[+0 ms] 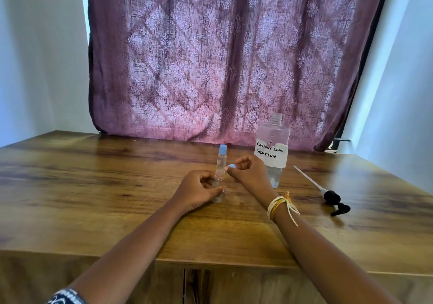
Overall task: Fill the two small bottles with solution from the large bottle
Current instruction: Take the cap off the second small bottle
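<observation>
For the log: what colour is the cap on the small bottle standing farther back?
Light blue, on the capped small bottle; the head view, the only one, shows it.

Both forearms are extended forward over the table edge. The left hand (199,190) is curled closed with its fingers folded inward. The right hand (249,172) is raised slightly, its fingertips pinched together.

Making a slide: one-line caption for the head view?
Left hand steadies a small bottle; right hand pinches its blue cap beside the open large bottle.
</observation>
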The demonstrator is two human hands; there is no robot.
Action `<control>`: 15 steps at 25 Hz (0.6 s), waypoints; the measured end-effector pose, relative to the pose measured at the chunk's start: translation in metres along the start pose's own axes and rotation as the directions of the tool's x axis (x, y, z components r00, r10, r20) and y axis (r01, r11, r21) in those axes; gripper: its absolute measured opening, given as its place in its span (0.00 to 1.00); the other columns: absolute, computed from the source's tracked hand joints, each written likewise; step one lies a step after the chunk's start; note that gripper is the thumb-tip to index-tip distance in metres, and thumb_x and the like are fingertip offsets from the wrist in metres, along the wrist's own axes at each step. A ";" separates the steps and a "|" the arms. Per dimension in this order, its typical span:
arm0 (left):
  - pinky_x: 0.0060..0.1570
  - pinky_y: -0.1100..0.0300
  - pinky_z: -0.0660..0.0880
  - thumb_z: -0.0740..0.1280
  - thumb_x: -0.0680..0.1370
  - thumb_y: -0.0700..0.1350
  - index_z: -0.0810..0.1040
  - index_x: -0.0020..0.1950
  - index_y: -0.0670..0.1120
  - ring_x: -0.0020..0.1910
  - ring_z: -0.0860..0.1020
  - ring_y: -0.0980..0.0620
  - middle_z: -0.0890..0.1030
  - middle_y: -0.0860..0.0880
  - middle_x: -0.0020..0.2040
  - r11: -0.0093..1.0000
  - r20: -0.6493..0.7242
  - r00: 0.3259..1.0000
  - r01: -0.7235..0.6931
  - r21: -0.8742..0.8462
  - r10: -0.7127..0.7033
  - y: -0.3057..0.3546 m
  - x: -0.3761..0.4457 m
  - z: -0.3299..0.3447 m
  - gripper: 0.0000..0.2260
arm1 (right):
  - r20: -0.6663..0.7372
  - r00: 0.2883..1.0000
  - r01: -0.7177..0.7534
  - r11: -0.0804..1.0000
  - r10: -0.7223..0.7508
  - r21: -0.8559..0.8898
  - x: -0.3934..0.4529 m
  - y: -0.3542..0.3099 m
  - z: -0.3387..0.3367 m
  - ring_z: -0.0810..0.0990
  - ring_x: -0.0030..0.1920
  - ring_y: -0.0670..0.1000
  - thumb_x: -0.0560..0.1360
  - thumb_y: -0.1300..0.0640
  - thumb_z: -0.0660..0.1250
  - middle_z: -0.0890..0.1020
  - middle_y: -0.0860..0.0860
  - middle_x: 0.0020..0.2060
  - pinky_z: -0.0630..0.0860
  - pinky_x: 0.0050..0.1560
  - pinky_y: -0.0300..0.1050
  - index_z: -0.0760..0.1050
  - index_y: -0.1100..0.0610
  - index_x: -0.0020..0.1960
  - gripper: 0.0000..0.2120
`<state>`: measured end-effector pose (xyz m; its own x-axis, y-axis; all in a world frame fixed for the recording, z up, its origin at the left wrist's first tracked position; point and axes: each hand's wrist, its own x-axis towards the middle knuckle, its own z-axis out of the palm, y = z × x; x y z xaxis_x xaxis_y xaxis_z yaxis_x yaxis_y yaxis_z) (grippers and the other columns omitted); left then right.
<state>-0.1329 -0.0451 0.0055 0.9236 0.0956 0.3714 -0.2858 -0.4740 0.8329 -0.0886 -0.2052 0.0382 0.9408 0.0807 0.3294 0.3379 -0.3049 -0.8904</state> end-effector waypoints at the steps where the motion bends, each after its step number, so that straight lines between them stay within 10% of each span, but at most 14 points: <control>1: 0.32 0.74 0.71 0.79 0.67 0.44 0.78 0.38 0.53 0.33 0.76 0.59 0.81 0.54 0.35 1.000 -0.015 1.000 0.003 0.015 -0.003 -0.002 0.001 -0.001 0.10 | -0.006 0.999 0.050 0.993 -0.051 -0.103 0.004 0.001 0.001 0.79 0.38 0.47 0.69 0.58 0.76 0.80 0.49 0.37 0.79 0.43 0.43 0.77 0.58 0.47 0.10; 4: 0.31 0.76 0.69 0.78 0.68 0.44 0.79 0.40 0.53 0.33 0.77 0.60 0.81 0.56 0.35 0.998 -0.066 0.997 0.032 0.060 -0.028 -0.006 0.006 -0.007 0.09 | 0.064 0.982 0.187 0.933 -0.176 -0.307 0.017 0.003 0.009 0.77 0.39 0.45 0.70 0.58 0.72 0.83 0.50 0.40 0.68 0.37 0.31 0.82 0.57 0.46 0.05; 9: 0.33 0.72 0.70 0.78 0.68 0.45 0.82 0.43 0.48 0.34 0.77 0.59 0.82 0.53 0.37 0.996 -0.063 0.996 0.063 0.064 -0.059 -0.010 0.008 -0.008 0.08 | 0.295 0.950 0.222 0.891 -0.106 -0.396 0.037 0.007 0.033 0.76 0.49 0.48 0.69 0.64 0.70 0.82 0.56 0.54 0.68 0.48 0.37 0.81 0.60 0.54 0.13; 15: 0.39 0.66 0.74 0.78 0.68 0.45 0.84 0.47 0.46 0.40 0.82 0.54 0.86 0.49 0.43 0.996 -0.072 0.995 0.073 0.059 -0.069 -0.011 0.008 -0.007 0.10 | 0.238 0.970 0.137 0.919 -0.049 -0.370 0.040 0.019 0.046 0.78 0.53 0.53 0.65 0.58 0.75 0.80 0.54 0.53 0.71 0.46 0.41 0.74 0.56 0.61 0.25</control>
<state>-0.1238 -0.0327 0.0023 0.9200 0.1910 0.3422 -0.2022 -0.5167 0.8319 -0.0429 -0.1643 0.0197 0.9028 0.3191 0.2883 0.4289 -0.6206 -0.6565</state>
